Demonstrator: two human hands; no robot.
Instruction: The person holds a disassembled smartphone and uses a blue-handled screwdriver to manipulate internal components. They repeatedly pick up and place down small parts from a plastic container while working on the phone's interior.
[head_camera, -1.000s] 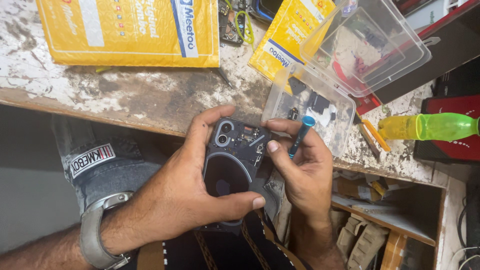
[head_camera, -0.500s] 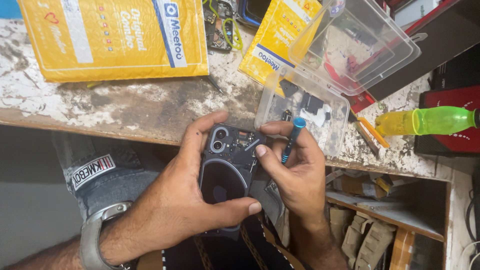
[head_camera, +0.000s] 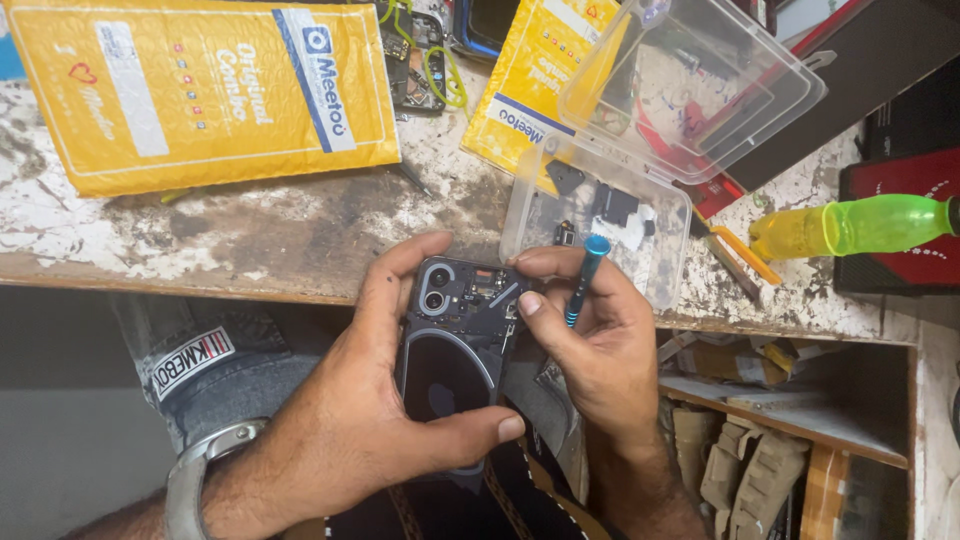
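A black smartphone (head_camera: 455, 345) with its back cover off lies face down in my left hand (head_camera: 370, 420), which wraps it from the left with the thumb across its lower part. My right hand (head_camera: 590, 350) holds a small blue-handled screwdriver (head_camera: 583, 278) between its fingers, while its thumb and forefinger touch the phone's upper right edge near the camera module. Both hands hover just in front of the worn workbench edge (head_camera: 200, 285), over my lap.
An open clear plastic parts box (head_camera: 610, 215) with small black parts sits right behind the hands, its lid (head_camera: 700, 85) flipped back. Two yellow padded envelopes (head_camera: 200, 90) (head_camera: 530, 95) lie on the bench. A green-yellow bottle (head_camera: 850, 228) lies at right. Shelves with cardboard sit lower right.
The hands and phone have stayed nearly still; my right thumb and forefinger shifted slightly on the phone's top right edge, with the screwdriver still tucked in the fingers.
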